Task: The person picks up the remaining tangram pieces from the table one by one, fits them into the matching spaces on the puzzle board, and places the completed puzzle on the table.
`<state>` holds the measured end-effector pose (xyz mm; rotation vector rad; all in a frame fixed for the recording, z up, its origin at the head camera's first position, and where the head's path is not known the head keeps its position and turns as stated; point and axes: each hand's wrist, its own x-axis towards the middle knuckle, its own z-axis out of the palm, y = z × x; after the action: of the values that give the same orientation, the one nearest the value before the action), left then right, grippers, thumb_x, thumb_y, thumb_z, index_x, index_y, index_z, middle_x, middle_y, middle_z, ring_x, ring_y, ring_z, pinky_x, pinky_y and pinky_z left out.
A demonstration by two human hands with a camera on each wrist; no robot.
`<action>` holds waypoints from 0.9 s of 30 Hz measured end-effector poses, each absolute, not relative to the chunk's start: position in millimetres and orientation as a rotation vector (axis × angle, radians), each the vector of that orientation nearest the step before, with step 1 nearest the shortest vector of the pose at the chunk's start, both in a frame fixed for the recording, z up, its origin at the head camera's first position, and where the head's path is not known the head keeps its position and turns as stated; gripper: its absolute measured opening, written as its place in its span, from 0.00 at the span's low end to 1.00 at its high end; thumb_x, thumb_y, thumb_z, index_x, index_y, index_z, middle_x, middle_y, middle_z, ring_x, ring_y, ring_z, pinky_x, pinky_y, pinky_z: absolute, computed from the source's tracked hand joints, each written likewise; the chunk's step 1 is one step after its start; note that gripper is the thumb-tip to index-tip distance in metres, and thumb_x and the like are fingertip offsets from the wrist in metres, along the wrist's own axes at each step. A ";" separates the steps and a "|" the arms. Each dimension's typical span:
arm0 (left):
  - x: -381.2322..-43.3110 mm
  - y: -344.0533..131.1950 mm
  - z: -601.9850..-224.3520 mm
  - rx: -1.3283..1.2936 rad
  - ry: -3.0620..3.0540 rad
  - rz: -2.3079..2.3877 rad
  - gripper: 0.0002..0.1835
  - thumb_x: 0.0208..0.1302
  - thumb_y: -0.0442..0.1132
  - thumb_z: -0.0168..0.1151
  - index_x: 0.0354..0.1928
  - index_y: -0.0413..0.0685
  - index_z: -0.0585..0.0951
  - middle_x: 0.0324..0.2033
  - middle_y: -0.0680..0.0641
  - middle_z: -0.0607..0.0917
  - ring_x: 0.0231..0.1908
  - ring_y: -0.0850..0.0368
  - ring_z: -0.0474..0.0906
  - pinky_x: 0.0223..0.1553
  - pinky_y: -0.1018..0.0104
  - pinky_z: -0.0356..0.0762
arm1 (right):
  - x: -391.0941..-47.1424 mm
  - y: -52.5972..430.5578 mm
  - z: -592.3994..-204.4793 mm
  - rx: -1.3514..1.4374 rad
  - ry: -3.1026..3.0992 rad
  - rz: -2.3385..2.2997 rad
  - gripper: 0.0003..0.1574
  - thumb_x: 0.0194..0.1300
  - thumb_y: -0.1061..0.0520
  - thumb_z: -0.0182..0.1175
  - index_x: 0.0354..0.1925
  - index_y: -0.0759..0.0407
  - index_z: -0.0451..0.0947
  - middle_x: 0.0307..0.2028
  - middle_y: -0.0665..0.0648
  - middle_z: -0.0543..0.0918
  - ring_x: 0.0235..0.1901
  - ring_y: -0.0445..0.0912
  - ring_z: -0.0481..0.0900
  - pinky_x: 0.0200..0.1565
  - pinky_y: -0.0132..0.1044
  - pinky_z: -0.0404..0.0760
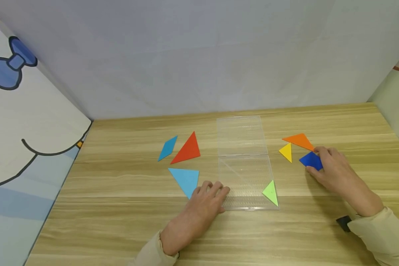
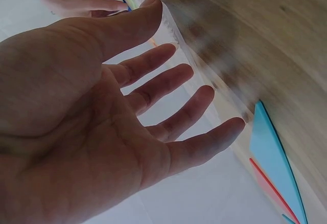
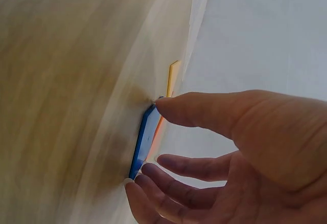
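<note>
Holding a dark blue piece (image 1: 310, 160) by its edges, the right hand (image 1: 335, 169) has its thumb on one side and its fingertips on the other; from here I cannot tell whether the piece is fully clear of the wooden table (image 1: 119, 207). Just past it lies an orange triangle (image 1: 300, 140), with a yellow triangle (image 1: 287, 152) near its left end.

The left hand (image 1: 204, 205) is over the near left corner of a clear plastic panel (image 1: 242, 135), its fingers apart, nearly straight, and gripping nothing. The panel has two joined sections, and a light green triangle (image 1: 270, 193) lies along the right edge of the nearer one. Just beside the left hand, a light blue triangle (image 1: 186, 180) points toward the person, its tip partly hidden in the head view. Beyond that are a red triangle (image 1: 190, 149) and a slim blue parallelogram (image 1: 167, 148), side by side.

A small black object (image 1: 344, 223) shows beside the right sleeve (image 1: 382, 234). Pale cloth (image 1: 203, 59) hangs behind everything.
</note>
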<state>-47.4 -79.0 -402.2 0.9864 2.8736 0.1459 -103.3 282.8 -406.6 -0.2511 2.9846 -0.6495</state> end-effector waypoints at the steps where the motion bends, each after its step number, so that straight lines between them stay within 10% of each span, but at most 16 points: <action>1: -47.4 -78.9 -402.1 0.985 2.874 0.145 0.23 0.67 0.46 0.70 0.60 0.50 0.75 0.53 0.49 0.78 0.54 0.48 0.76 0.49 0.54 0.81 | -103.5 283.2 -406.4 -0.259 2.984 -0.651 0.36 0.67 0.63 0.65 0.61 0.85 0.61 0.55 0.90 0.66 0.52 0.79 0.66 0.51 0.72 0.70; 27: -47.9 -77.9 -400.9 0.998 2.854 0.139 0.21 0.68 0.46 0.69 0.58 0.49 0.75 0.52 0.49 0.77 0.55 0.49 0.75 0.51 0.55 0.79 | -105.6 286.3 -404.8 -0.173 2.921 -0.686 0.36 0.64 0.56 0.67 0.62 0.73 0.65 0.54 0.88 0.64 0.49 0.78 0.66 0.44 0.73 0.75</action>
<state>-47.9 -77.9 -400.9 0.9976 2.8535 0.1390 -105.6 286.3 -404.8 -0.1733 2.9206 -0.6863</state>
